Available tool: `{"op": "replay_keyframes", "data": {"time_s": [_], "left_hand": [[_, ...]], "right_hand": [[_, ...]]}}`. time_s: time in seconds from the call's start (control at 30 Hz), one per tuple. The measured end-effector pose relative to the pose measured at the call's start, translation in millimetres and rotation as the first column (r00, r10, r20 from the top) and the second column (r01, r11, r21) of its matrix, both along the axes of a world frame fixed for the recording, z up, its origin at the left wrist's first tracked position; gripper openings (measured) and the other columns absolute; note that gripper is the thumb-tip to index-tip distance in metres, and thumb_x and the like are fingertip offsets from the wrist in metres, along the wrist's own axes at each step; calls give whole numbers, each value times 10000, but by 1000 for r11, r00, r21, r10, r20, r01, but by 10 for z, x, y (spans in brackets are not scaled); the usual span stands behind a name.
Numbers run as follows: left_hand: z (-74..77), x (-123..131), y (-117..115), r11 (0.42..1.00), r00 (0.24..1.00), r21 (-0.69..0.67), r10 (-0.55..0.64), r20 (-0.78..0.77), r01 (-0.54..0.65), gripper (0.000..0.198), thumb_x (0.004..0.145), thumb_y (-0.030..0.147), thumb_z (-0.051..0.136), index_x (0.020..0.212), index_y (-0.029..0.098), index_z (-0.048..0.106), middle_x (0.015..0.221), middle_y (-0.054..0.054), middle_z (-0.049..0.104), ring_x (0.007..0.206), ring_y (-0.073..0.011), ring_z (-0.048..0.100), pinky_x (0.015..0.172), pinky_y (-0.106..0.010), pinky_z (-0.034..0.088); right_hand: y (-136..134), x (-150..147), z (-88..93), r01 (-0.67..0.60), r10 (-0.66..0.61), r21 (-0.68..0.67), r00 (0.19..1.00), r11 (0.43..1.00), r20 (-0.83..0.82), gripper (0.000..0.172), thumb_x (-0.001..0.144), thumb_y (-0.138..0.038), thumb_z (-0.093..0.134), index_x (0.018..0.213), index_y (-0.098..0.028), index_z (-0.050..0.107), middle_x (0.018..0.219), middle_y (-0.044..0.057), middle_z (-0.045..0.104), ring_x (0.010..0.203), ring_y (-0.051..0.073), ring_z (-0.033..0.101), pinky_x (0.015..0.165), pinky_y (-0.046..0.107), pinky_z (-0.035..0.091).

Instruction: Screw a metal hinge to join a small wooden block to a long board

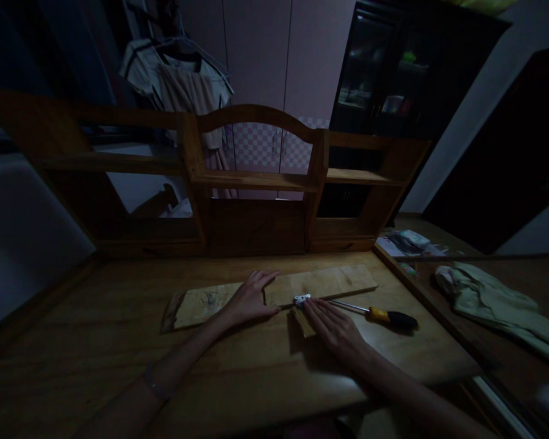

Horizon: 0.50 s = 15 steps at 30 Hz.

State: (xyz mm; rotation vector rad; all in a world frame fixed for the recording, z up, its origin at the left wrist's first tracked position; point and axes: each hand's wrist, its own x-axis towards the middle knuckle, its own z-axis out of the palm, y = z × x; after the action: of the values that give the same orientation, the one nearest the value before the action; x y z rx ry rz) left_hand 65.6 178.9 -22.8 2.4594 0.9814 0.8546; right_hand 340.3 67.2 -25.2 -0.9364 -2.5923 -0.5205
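Observation:
A long pale wooden board (329,282) lies across the wooden desk (238,384), with a darker piece of wood under its left end. My left hand (251,299) rests on the board's middle, thumb and fingers spread apart. Beside the board's front edge, a small metal hinge-like part (301,299) sits on a short wooden piece (304,323). My right hand (332,323) lies over that piece with its fingers together, fingertips at the metal part. To its right lies a screwdriver (391,317) with a yellow and black handle, its shaft pointing left toward my right hand.
A wooden shelf unit (256,178) stands along the desk's back edge. Right of the desk lies a pale green garment (498,299) on a brown surface. Clothes (183,79) hang behind the shelf, before pink cabinet doors (256,55).

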Motion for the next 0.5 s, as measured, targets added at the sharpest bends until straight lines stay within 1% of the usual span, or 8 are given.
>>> {"op": "replay_keyframes", "data": {"time_s": [0.17, 0.23, 0.4, 0.5], "left_hand": [[13, -3, 3, 1000, 1000, 0, -3, -7, 3, 899, 657, 388, 809, 1457, 267, 418, 1236, -55, 523, 1171, -241, 465, 1037, -361, 401], [20, 2, 0, 1000, 1000, 0, 1, -7, -1, 894, 660, 391, 805, 1458, 268, 419, 1231, -55, 525, 1168, -241, 465, 1032, -360, 405], [26, 12, -9, 1000, 1000, -7, 8, 8, -8, 902, 658, 374, 801, 1464, 269, 410, 1252, -57, 515, 1175, -245, 464, 1038, -366, 404], [20, 10, -11, 1000, 1000, -9, 11, 13, -11, 915, 640, 342, 807, 1462, 277, 411, 1268, -52, 514, 1186, -248, 462, 1046, -373, 400]], "right_hand": [[2, -40, -16, -2, 0, 51, 1000, 999, 27, 516, 945, 58, 288, 1460, 62, 320, 1462, 229, 339, 1388, 308, 269, 1115, 452, 386], [-1, -43, -21, 18, -19, 44, 1000, 999, 24, 517, 949, 47, 276, 1464, 56, 320, 1465, 226, 336, 1389, 304, 268, 1117, 456, 381], [-54, 13, 1, 113, -113, -20, 993, 993, 24, 558, 956, 16, 225, 1513, 15, 258, 1528, 197, 218, 1417, 295, 197, 1140, 485, 336], [-123, 112, 16, 182, -182, -38, 983, 983, 3, 588, 949, 19, 206, 1535, -14, 219, 1542, 174, 194, 1423, 275, 189, 1148, 477, 326]]}}
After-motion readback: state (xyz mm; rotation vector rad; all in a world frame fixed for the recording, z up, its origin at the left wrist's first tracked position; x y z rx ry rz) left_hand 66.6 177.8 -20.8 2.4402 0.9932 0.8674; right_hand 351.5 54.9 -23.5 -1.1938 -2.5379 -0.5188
